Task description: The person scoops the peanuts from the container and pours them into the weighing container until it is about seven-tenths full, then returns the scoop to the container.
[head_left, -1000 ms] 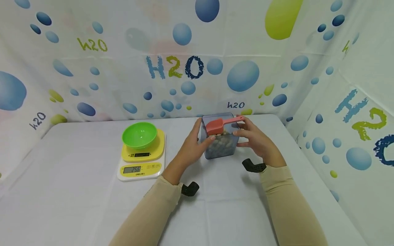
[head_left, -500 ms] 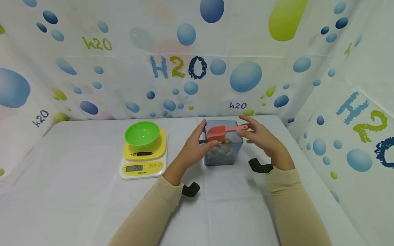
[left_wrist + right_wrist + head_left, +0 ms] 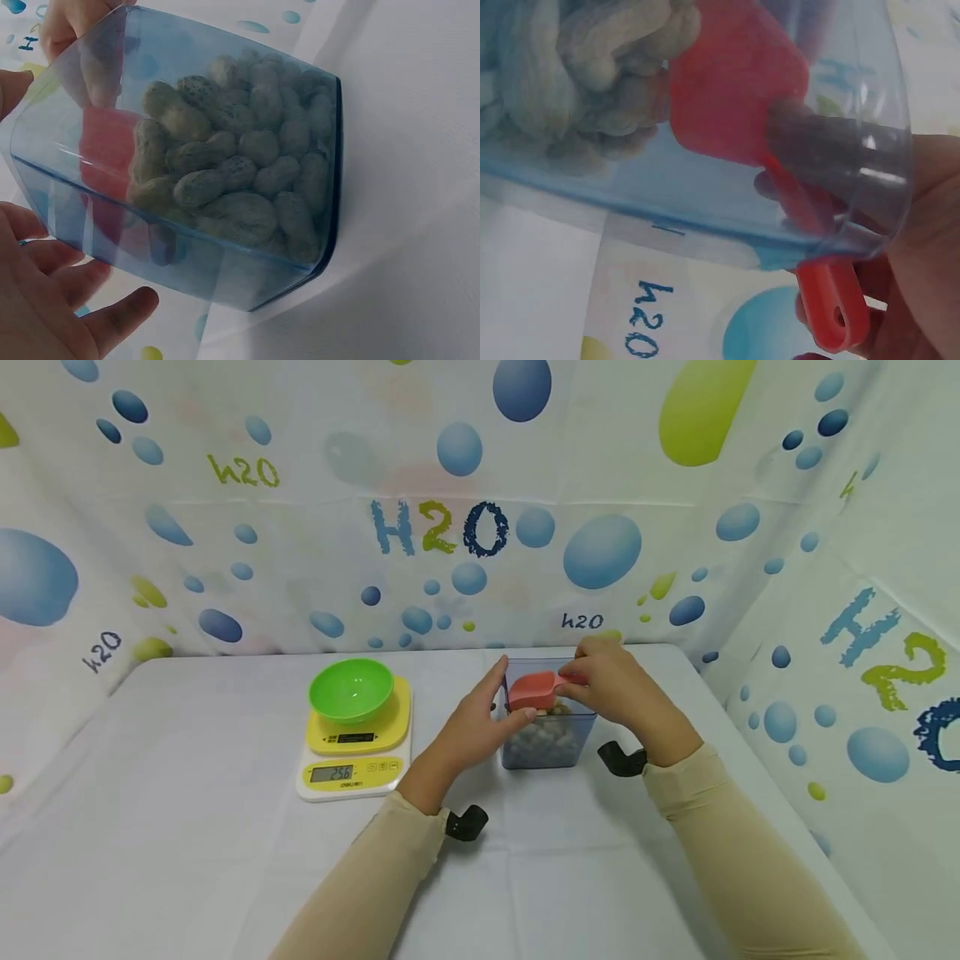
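Observation:
A clear bluish plastic container point(image 3: 546, 755) of unshelled peanuts point(image 3: 225, 176) stands on the table. Over the peanuts, within the rim, lies the bowl of a pink-red scoop point(image 3: 531, 692). My right hand point(image 3: 617, 687) pinches the scoop's handle at the container's right side; in the right wrist view the handle's end sticks out past the rim, with fingers reaching inside the wall. My left hand point(image 3: 471, 725) rests at the left side, thumb toward the front rim and fingers extended along the side wall. In the left wrist view its fingers point(image 3: 124, 319) are spread and loose.
Left of the container, a white and yellow kitchen scale point(image 3: 352, 781) bears a green bowl point(image 3: 351, 691); its display appears to read 256. A white cloth covers the table point(image 3: 180, 827). Behind it hangs a patterned curtain point(image 3: 315, 552), with more at the right.
My right hand first came away from the container's right side, then closed its fingers on the scoop's handle. The container shifted slightly nearer to me. My left hand stayed beside it.

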The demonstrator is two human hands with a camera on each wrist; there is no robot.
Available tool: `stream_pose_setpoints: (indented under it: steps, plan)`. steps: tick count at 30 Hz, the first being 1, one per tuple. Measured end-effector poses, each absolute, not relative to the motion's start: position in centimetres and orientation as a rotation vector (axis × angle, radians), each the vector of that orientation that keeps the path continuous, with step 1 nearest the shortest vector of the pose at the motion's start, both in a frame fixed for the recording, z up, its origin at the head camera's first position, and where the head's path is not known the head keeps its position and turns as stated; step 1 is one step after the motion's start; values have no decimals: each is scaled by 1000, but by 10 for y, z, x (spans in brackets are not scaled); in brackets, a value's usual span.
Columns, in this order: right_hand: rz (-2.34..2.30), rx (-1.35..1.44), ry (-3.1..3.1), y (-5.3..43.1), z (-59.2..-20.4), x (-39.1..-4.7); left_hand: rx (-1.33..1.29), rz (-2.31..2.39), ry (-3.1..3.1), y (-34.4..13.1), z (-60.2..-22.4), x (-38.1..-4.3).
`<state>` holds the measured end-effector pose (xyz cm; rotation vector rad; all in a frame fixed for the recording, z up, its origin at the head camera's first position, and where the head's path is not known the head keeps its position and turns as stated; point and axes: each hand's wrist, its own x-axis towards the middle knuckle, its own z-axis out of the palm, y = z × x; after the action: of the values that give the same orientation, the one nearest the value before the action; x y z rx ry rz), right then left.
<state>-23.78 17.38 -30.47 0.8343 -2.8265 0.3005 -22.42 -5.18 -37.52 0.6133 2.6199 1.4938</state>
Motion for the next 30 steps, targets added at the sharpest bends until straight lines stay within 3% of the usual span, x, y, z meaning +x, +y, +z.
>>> stream_pose_setpoints:
  steps: [16,22,30]
  plan:
    - [-103,820,-2779,170,-265,-223,861,1301,2902,-58,-373,-221]
    - [-320,830,-2747,156,-273,-222,937,1280,2966,-61,-378,-223]
    - [-221,890,-2916,161,-287,-228,942,1245,2989,-59,-381,-224]
